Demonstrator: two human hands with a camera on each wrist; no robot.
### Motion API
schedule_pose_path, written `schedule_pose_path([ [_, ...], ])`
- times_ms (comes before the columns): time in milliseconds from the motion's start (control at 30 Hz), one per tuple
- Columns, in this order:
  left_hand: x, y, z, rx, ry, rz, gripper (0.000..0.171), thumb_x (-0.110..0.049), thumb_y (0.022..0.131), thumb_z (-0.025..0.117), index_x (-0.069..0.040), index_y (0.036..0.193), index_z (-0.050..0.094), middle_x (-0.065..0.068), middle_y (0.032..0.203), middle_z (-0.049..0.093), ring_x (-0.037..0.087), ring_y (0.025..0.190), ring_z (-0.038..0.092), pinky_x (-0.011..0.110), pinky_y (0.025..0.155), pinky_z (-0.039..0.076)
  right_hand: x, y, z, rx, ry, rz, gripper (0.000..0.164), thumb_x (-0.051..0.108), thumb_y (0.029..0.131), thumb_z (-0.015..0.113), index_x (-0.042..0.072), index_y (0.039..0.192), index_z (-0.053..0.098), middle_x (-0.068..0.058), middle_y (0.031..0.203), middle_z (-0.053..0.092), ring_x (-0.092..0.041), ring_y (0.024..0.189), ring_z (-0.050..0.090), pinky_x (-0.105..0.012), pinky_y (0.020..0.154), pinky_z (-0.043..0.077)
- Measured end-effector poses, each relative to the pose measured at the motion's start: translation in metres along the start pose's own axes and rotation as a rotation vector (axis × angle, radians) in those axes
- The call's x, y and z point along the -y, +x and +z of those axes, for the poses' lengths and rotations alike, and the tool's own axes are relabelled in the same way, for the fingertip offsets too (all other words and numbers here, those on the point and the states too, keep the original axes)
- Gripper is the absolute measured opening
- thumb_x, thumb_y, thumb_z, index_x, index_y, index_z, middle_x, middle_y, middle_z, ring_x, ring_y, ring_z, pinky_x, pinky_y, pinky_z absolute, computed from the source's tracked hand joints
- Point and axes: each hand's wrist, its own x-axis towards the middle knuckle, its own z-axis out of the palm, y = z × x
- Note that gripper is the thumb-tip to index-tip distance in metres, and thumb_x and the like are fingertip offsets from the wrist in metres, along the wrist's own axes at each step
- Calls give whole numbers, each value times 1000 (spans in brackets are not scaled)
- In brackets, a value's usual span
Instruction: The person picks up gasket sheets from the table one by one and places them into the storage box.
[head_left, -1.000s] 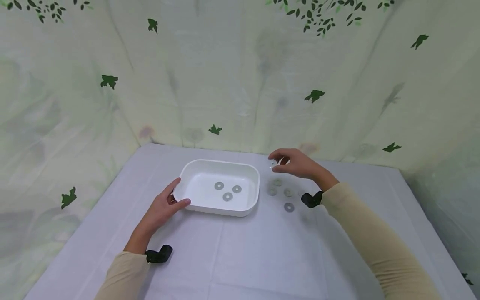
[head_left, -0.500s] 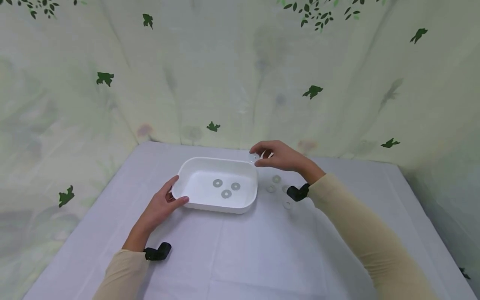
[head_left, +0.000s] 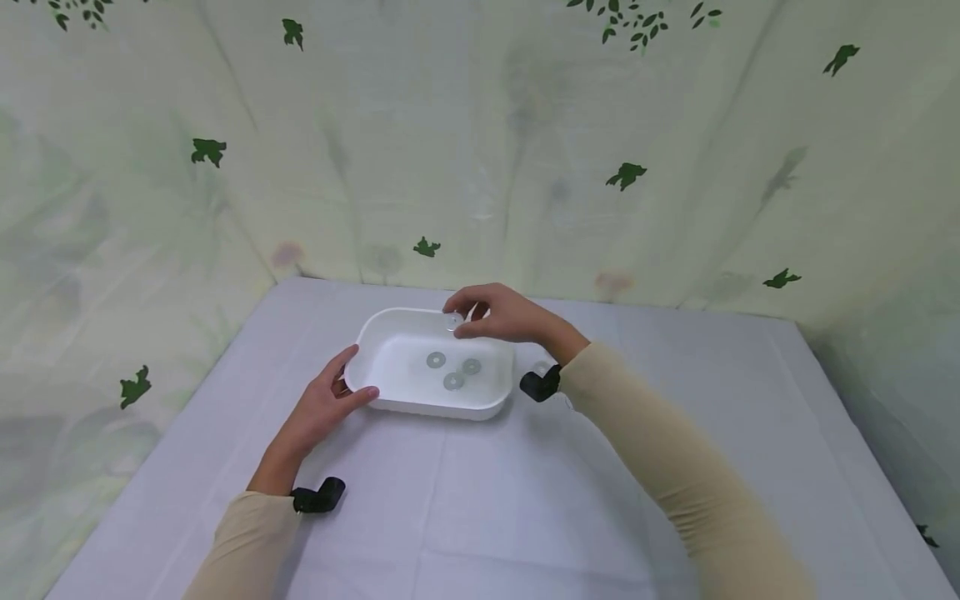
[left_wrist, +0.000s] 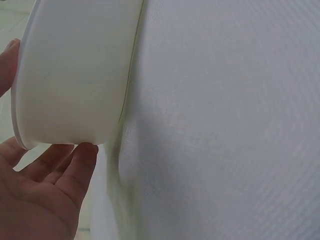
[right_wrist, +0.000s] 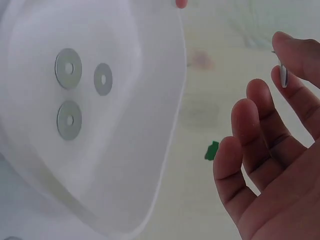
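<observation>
A white plastic tray point(head_left: 393, 371) sits on the table. At its left end my left hand point(head_left: 318, 410) grips it, thumb on the rim; the left wrist view shows the fingertips point(left_wrist: 86, 150) against the outer wall. Three flat metal washers point(head_left: 436, 360) lie on the tray's floor, and the right wrist view shows these washers point(right_wrist: 68, 120) apart from each other. Over the tray's far rim, my right hand point(head_left: 506, 317) pinches another washer point(head_left: 452, 321) between thumb and forefinger. That held washer point(right_wrist: 283, 75) is nearly edge-on in the right wrist view, the other fingers loosely bent.
Right of the tray, a loose washer point(head_left: 542, 367) shows on the table beside the black wrist camera point(head_left: 542, 383); my right forearm hides the area behind it. A white cloth point(head_left: 480, 500) covers the table. A leaf-printed curtain point(head_left: 480, 167) hangs along the back and sides.
My right hand has carried the pinched washer leftward, from above the loose washers on the table to over the tray's far side. My left hand keeps its grip on the tray.
</observation>
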Motion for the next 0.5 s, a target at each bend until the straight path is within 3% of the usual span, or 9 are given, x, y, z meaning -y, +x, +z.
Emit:
schedule_pose_path([
  [233, 0, 2, 1, 3, -20, -6, 92, -37, 92, 70, -17, 161, 11, 20, 166, 18, 40, 143, 40, 50, 110, 41, 1, 16, 28, 16, 48, -16, 36, 20, 90, 71, 15, 125, 66, -4, 123, 68, -16, 105, 62, -27, 94, 51],
  [500, 0, 3, 1, 7, -23, -14, 92, -37, 92, 69, -19, 161, 11, 19, 165, 19, 40, 144, 39, 51, 111, 40, 0, 19, 48, 42, 57, -4, 35, 16, 90, 72, 13, 125, 66, -3, 119, 69, -16, 102, 64, -23, 91, 50],
])
